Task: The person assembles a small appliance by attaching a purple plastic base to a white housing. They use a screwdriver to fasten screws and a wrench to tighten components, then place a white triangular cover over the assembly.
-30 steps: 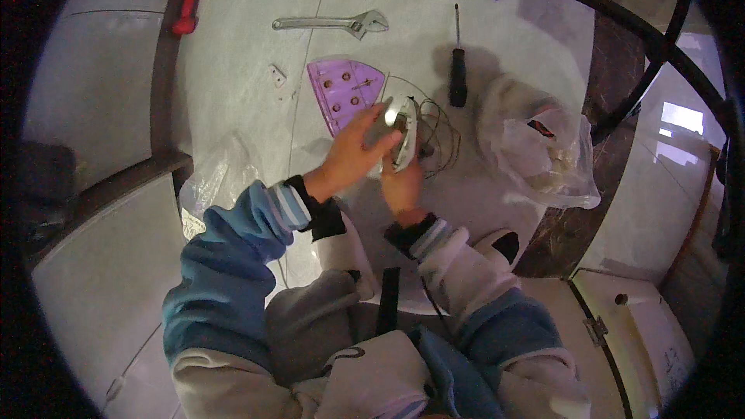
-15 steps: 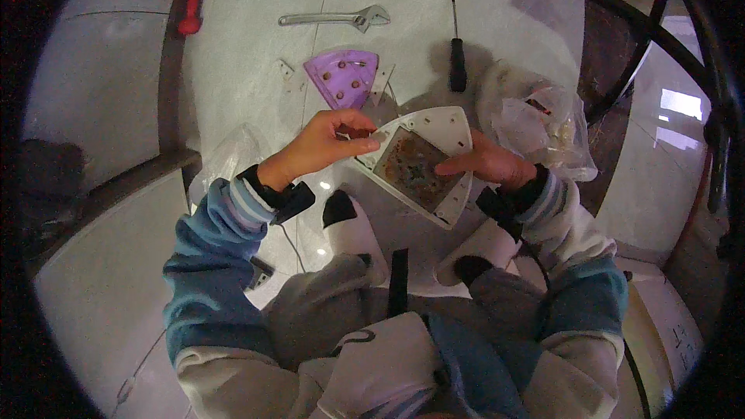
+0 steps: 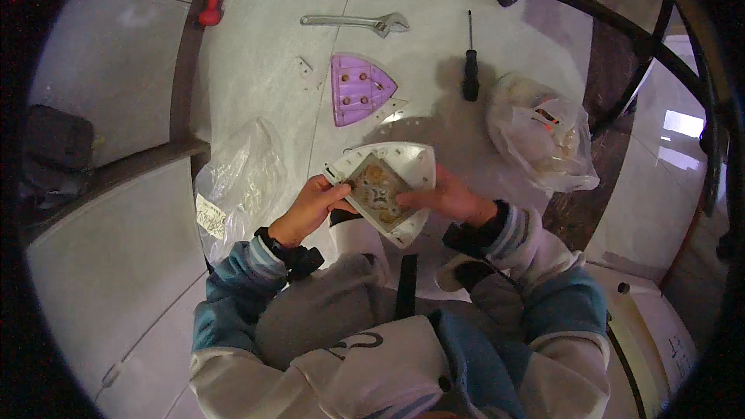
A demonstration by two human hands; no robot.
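I see both hands gripping a white, roughly triangular housing [image 3: 386,186] with rounded corners: left hand [image 3: 314,203] pinches its left edge, right hand [image 3: 442,200] clamps its right edge, fingers closed on it, part held just above the lap. Its open face points up at me, showing a brownish, grimy square insert with a dark centre and small holes along the white rim. Beyond the grip, on the floor [image 3: 256,70], lie a purple triangular plate [image 3: 358,90], a screwdriver [image 3: 470,70] and a wrench [image 3: 358,23]; a clear bag [image 3: 237,178] sits just left of the left hand.
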